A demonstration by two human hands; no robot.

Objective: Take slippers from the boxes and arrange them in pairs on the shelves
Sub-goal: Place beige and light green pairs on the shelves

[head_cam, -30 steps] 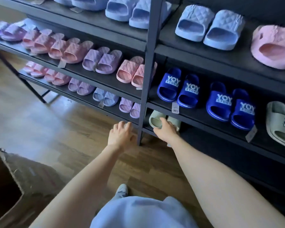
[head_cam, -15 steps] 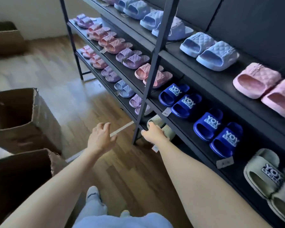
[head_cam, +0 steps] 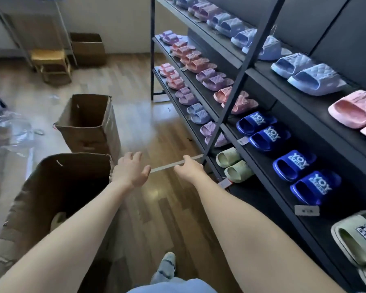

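Both hands have drawn back from the bottom shelf since a second ago, leaving a pale green pair of slippers (head_cam: pixel 234 166) set side by side there, a tag hanging just below them. Fingers (head_cam: pixel 133 156) of the left hand (head_cam: pixel 129 172) are spread and empty; the right hand (head_cam: pixel 189 169) is loosely open and holds nothing either, both hanging over the wooden floor (head_cam: pixel 156 208). Outward to the left stands the nearer cardboard box (head_cam: pixel 57 187), its open mouth just beside and below the left hand, clearly the closer of the two; a pale shape, probably a slipper (head_cam: pixel 58 218), shows deep inside, too dim to tell how it lies. A second open box (head_cam: pixel 89 123) stands behind it. To the right, the black shelves (head_cam: pixel 262 187) carry paired slippers in pink, lilac and pale blue, then blue pairs (head_cam: pixel 262 132) and a green one (head_cam: pixel 359 237) stamped "YOY STORE". Reaching into the near box looks the likely next step.
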